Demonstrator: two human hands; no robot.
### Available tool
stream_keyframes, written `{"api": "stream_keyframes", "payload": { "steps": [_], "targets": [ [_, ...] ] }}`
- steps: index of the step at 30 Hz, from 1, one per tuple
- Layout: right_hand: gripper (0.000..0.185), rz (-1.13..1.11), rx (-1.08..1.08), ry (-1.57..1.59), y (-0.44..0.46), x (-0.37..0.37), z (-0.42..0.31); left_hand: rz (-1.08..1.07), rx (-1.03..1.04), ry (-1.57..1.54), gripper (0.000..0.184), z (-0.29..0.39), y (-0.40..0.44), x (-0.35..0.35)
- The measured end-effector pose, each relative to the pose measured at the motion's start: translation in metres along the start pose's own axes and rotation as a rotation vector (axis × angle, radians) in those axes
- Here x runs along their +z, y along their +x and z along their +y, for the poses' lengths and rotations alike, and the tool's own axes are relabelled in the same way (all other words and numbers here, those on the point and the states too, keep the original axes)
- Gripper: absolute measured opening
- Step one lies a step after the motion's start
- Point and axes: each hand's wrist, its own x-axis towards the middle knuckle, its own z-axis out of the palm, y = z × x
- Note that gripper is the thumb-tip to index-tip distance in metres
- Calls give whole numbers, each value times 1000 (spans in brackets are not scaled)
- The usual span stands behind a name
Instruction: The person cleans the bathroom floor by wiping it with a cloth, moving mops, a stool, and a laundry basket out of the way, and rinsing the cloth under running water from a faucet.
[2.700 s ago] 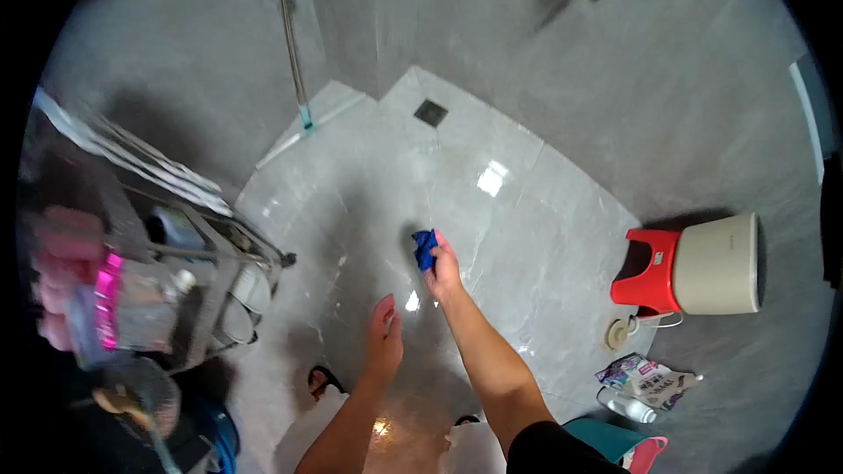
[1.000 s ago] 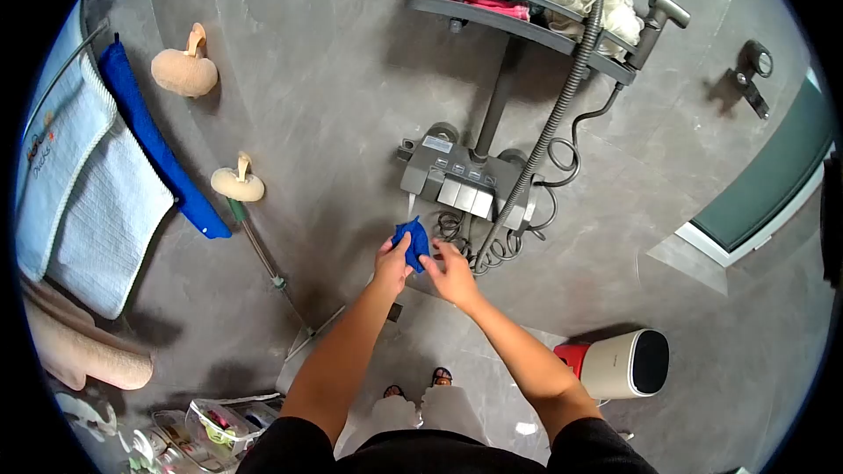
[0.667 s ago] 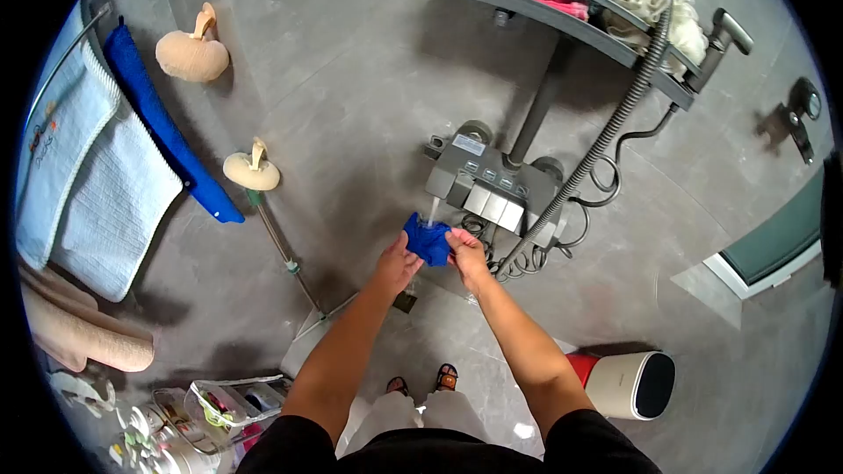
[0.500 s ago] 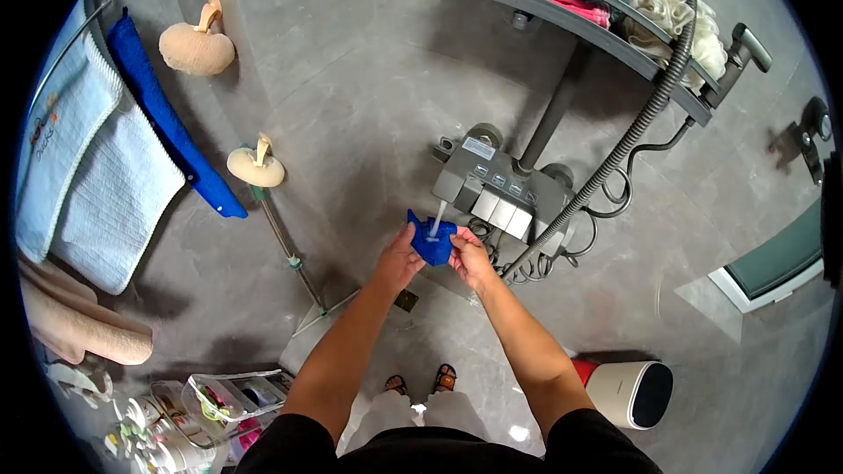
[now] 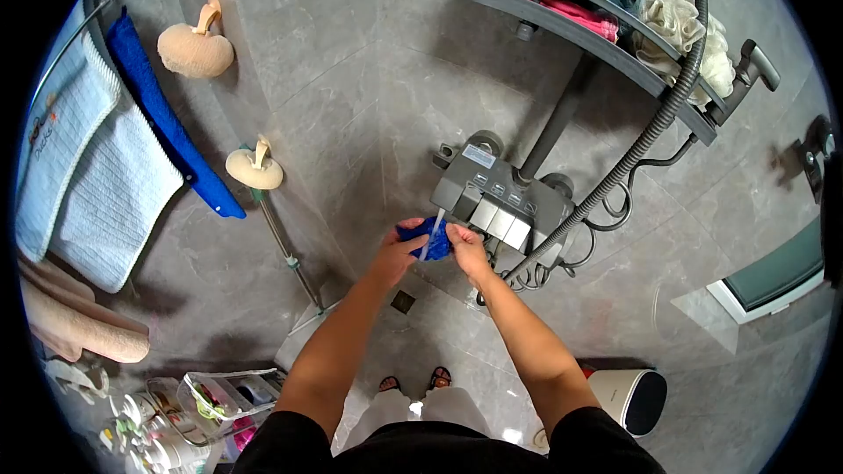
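A small blue cloth (image 5: 436,247) is stretched between my two hands, under a stream of water from the grey shower unit (image 5: 500,197). My left hand (image 5: 396,251) grips the cloth's left side, thumb on top. At its right edge, my right hand (image 5: 467,248) pinches it between thumb and fingers. The water lands on the middle of the cloth, which looks wet.
Light blue mat (image 5: 114,202), blue towel (image 5: 171,136) and peach towel (image 5: 97,325) hang at left, near two round sponges and a pole (image 5: 285,241). A shelf (image 5: 575,31) with bath puffs is above right. Cart lower left; beige bin (image 5: 615,395) lower right.
From the floor view, my head has turned to the wall shower unit. My left hand has taken hold of the cloth too, and both hands have brought it under the water and spread it.
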Motion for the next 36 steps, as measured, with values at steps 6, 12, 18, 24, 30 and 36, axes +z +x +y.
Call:
{"api": "stream_keyframes", "payload": {
  "steps": [6, 12, 18, 24, 30, 36],
  "targets": [
    [27, 209, -29, -250, 4, -2, 9, 50, 64, 299, 28, -1, 7, -12],
    [21, 144, 166, 475, 4, 1, -4, 105, 102, 511, 21, 9, 1, -2],
    [17, -87, 133, 264, -11, 12, -31, 77, 280, 1051, 27, 14, 16, -14],
    [20, -48, 35, -7, -2, -10, -2, 5, 107, 717, 25, 30, 15, -23],
    [27, -74, 18, 8, -9, 1, -21, -221, 128, 826, 16, 28, 8, 2],
    [31, 223, -58, -348, -14, 0, -25, -89, 179, 951, 19, 28, 6, -29]
  ]
}}
